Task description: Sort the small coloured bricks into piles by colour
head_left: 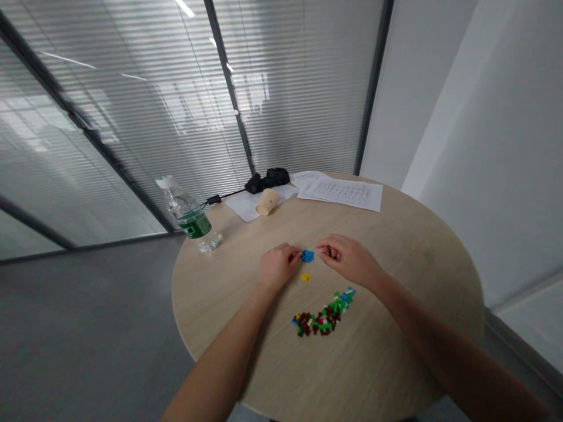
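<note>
Both my hands rest on a round wooden table (396, 281). My left hand (277, 266) has its fingers curled and pinches a small cluster of blue pieces (307, 255). My right hand (345, 258) is closed in a pinch just right of that cluster; what its fingertips hold is too small to name. A few yellow pieces (305, 276) lie just below the blue ones. Nearer to me lies a pile of small brown, green, white and blue pieces (323, 316).
A plastic water bottle (189, 217) stands at the table's left edge. At the far side are a tipped paper cup (267, 201), printed sheets (341, 190), a black bundle (268, 177) and a cable. Glass walls with blinds stand behind.
</note>
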A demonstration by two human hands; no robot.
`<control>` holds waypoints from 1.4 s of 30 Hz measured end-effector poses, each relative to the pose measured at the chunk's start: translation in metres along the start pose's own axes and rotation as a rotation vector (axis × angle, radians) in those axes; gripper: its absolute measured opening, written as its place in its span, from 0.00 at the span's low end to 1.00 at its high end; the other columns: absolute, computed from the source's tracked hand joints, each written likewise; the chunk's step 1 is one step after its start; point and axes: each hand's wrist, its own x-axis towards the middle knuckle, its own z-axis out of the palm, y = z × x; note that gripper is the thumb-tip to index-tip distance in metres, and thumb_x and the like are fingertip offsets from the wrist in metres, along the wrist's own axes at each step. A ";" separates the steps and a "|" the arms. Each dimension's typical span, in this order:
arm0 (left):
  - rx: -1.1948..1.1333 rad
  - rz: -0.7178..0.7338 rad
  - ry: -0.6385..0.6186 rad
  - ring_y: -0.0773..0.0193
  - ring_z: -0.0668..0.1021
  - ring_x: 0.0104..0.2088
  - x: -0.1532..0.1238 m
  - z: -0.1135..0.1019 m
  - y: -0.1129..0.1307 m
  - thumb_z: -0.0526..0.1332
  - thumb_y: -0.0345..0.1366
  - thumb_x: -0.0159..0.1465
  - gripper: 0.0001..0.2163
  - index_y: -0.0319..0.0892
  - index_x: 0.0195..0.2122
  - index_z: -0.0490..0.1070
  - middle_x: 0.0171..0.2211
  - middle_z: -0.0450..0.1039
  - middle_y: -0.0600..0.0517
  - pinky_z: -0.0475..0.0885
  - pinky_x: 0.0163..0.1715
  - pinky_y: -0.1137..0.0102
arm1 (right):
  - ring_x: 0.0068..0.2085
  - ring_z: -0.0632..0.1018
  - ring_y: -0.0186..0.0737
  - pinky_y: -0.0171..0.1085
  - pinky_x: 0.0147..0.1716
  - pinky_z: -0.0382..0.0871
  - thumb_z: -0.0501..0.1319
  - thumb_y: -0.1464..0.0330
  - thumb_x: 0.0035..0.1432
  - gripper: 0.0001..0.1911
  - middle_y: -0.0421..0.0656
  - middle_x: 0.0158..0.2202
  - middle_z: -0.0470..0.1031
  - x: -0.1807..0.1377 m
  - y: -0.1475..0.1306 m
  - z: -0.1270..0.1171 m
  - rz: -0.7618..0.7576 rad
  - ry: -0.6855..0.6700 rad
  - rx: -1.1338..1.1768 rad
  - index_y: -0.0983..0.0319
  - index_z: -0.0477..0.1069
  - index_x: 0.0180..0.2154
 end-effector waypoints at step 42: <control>0.024 -0.002 0.030 0.63 0.73 0.37 0.002 -0.001 0.000 0.56 0.41 0.63 0.10 0.44 0.34 0.75 0.34 0.72 0.51 0.65 0.33 0.72 | 0.23 0.70 0.30 0.28 0.21 0.60 0.59 0.75 0.42 0.09 0.39 0.21 0.72 -0.011 0.021 -0.007 0.166 -0.773 0.128 0.64 0.76 0.29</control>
